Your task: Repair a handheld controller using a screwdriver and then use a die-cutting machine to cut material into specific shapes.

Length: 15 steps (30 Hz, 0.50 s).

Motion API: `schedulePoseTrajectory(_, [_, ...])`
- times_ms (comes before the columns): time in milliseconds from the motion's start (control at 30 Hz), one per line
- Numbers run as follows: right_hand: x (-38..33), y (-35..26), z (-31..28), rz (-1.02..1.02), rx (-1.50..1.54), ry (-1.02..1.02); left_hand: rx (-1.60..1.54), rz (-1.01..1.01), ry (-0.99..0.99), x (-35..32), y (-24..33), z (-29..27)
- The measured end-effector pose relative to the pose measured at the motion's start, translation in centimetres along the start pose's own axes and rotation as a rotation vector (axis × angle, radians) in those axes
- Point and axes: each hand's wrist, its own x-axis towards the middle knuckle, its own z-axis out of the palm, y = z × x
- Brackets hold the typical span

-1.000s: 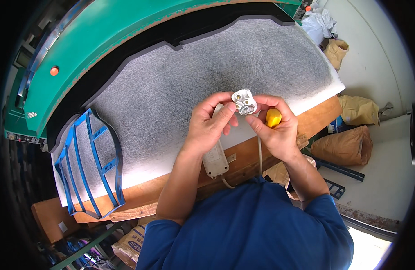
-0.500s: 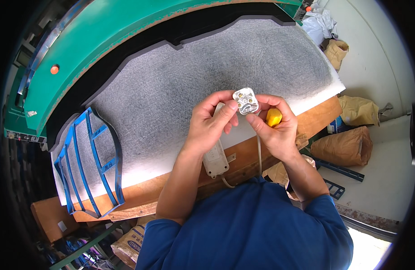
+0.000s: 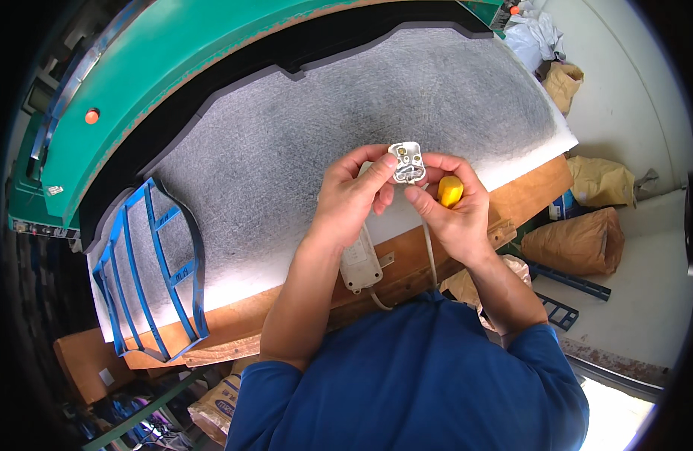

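An opened white electrical plug (image 3: 407, 163) with brass terminals faces up above the padded table. My left hand (image 3: 348, 194) pinches its left side between thumb and fingers. At its right side, the fingertips of my right hand (image 3: 464, 218) steady the plug. That hand also grips a yellow screwdriver (image 3: 450, 192), of which only the handle shows; its shaft is hidden. A white cable (image 3: 430, 248) hangs below the plug toward my lap. Under my left wrist lies a white power strip (image 3: 360, 263), partly covered by the hand.
A blue slatted frame (image 3: 155, 270) rests on the table's left end. The grey felt surface (image 3: 346, 98) has a wooden front edge (image 3: 241, 319). Behind it curves a green machine body (image 3: 189, 34). Brown paper bags (image 3: 576, 244) and dark blue strips (image 3: 572, 282) lie at right.
Both hands have shifted slightly up and left with the plug. The plug has tilted a little, and the screwdriver handle has moved with my right hand.
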Motion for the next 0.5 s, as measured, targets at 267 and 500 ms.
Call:
schedulePoseTrajectory(267, [0.0,0.8,-0.1,-0.001,0.051,0.003,0.055,0.023,0.038,0.3,-0.4,0.8])
schedulePoseTrajectory(500, [0.2,1.3,-0.1,0.049,0.05,0.032,0.045,0.011,0.001,0.1,-0.8,0.9])
